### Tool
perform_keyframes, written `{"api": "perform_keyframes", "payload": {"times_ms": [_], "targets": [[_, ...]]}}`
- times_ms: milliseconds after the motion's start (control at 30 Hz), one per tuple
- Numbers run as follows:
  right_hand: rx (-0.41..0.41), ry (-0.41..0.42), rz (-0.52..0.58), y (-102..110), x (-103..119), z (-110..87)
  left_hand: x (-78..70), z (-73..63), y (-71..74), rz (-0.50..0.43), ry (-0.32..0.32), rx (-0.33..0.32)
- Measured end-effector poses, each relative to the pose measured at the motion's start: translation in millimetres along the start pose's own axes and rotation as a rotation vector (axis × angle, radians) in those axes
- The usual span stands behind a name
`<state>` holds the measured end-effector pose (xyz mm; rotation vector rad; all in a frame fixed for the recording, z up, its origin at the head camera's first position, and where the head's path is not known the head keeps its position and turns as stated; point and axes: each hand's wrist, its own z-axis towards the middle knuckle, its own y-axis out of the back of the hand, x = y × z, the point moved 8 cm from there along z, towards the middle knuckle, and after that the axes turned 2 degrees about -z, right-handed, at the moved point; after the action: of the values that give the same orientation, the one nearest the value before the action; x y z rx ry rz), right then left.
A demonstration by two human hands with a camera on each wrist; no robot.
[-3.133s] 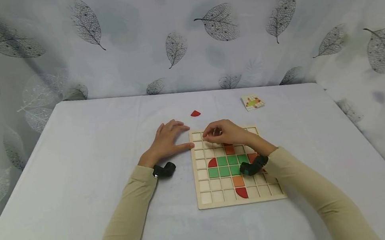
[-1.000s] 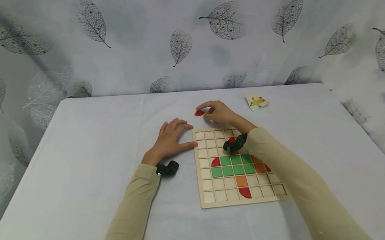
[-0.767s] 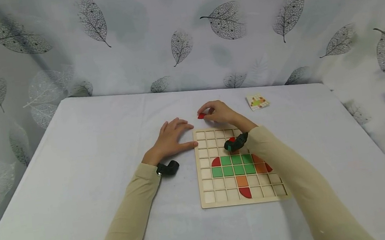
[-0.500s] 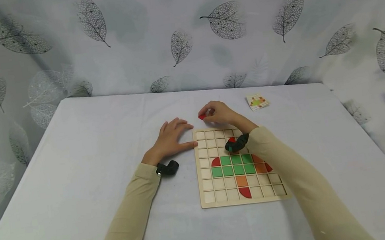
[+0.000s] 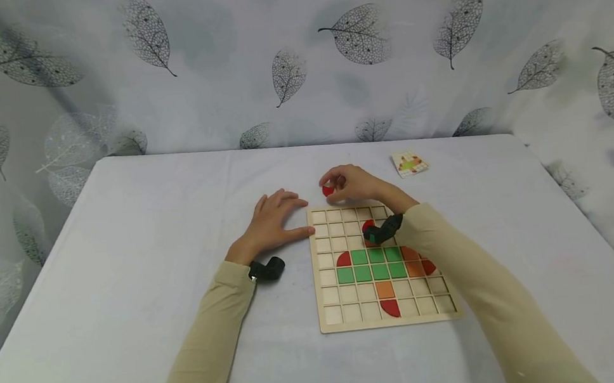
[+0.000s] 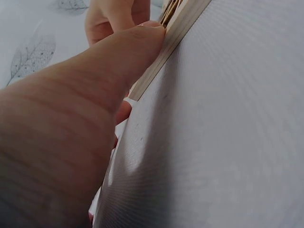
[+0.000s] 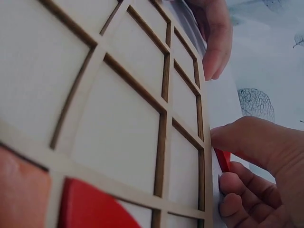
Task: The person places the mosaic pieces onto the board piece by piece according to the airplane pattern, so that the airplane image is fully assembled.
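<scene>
Just past the far edge of a wooden grid board [image 5: 330, 330], my right hand [image 5: 353, 184] pinches a red quarter-round tile [image 5: 328, 191] between thumb and fingers. In the right wrist view, part of that red tile [image 7: 223, 159] shows between the thumb and the curled fingers. My left hand [image 5: 273, 221] lies spread at the board's left side, its thumb tip at the edge, as the thumb [image 6: 142, 40] in the left wrist view also shows. Green tiles [image 5: 379, 271], orange tiles [image 5: 385, 290] and red quarter-round tiles [image 5: 390, 308] sit in the board's cells.
A small printed card [image 5: 410, 163] with a coloured grid pattern lies at the back right of the white table [image 5: 119, 253]. Behind the table hangs a leaf-print cloth [image 5: 198, 58]. My right forearm [image 5: 473, 279] covers the board's right part.
My right hand went from above the board to the loose red tile behind it, took hold of it and drew it slightly toward the board. The left hand stayed at the board's edge.
</scene>
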<state>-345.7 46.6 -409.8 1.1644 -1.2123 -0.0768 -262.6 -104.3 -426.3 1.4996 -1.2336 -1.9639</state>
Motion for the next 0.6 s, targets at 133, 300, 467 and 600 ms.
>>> {"api": "perform_keyframes", "payload": {"times_ms": [133, 300, 467, 600], "targets": [[0.023, 0.007, 0.003, 0.1, 0.2, -1.2, 0.9, 0.5, -0.6, 0.014, -0.004, -0.005], [0.017, -0.004, -0.054, 2.0, -0.8, -1.7, 0.8, 0.2, -1.5, 0.015, -0.001, -0.002], [0.049, -0.005, -0.077, 2.5, -0.9, -2.5, 0.8, -0.4, -1.6, 0.006, 0.005, 0.009], [0.096, 0.012, -0.072, 3.2, -1.2, -3.5, 0.8, -0.3, -0.7, 0.011, 0.007, 0.009]]}}
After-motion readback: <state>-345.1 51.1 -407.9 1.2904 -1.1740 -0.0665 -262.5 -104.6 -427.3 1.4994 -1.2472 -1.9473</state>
